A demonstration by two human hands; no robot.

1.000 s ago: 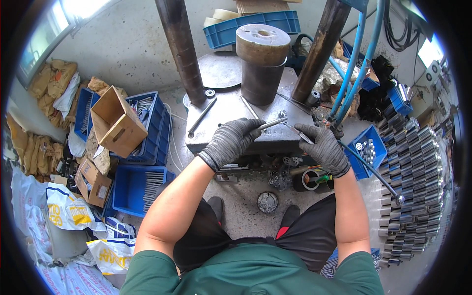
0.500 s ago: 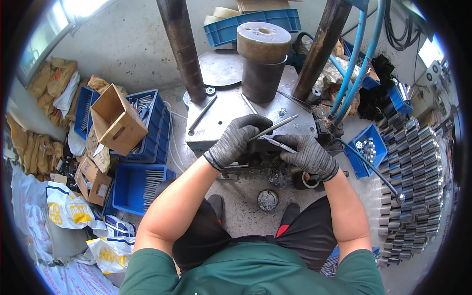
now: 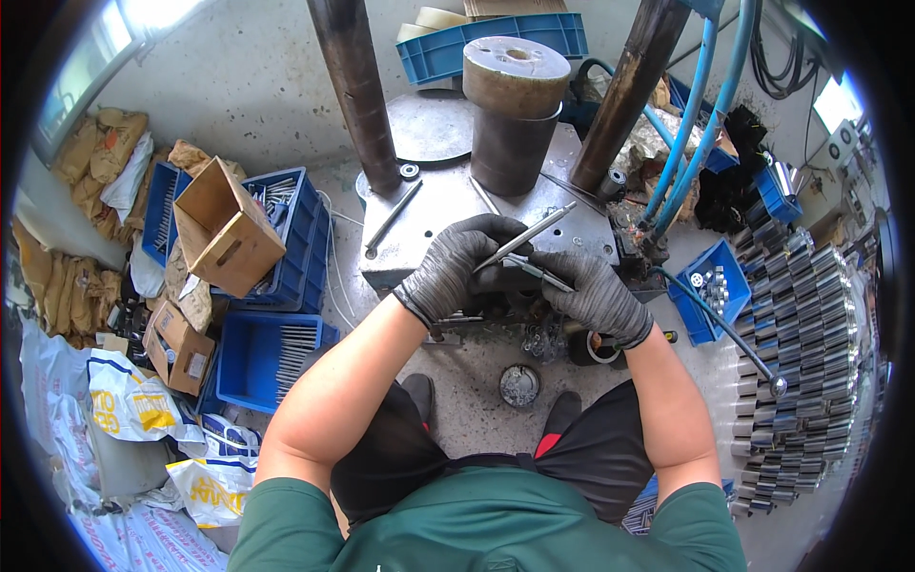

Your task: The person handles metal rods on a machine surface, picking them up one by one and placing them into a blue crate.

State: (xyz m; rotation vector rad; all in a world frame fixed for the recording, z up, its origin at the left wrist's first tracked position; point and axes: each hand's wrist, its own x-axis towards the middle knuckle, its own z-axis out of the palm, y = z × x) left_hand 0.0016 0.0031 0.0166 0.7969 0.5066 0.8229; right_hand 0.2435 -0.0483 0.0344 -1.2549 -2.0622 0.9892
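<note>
Both my hands wear dark grey gloves and meet above the front edge of the metal press bed (image 3: 443,205). My left hand (image 3: 446,267) is closed on a slim metal shaft (image 3: 534,232), which slants up to the right with its tapered tip free. My right hand (image 3: 602,297) is closed on a second metal shaft (image 3: 545,275), slanting down to the right under the first. Fingers hide parts of both shafts. Behind them, another shaft (image 3: 395,215) lies on the left of the bed, close to a small ring-shaped part (image 3: 409,172).
A thick steel cylinder (image 3: 515,143) stands on the bed between two dark columns (image 3: 357,95) (image 3: 629,95). At left are a blue bin (image 3: 250,367) with shafts and a cardboard box (image 3: 229,234). Stacked metal cylinders (image 3: 801,362) and a ball-ended lever (image 3: 743,348) are at right.
My hands have come closer together, and the right one has shifted slightly left. The shaft in my left hand now tilts more steeply and crosses nearer the other shaft.
</note>
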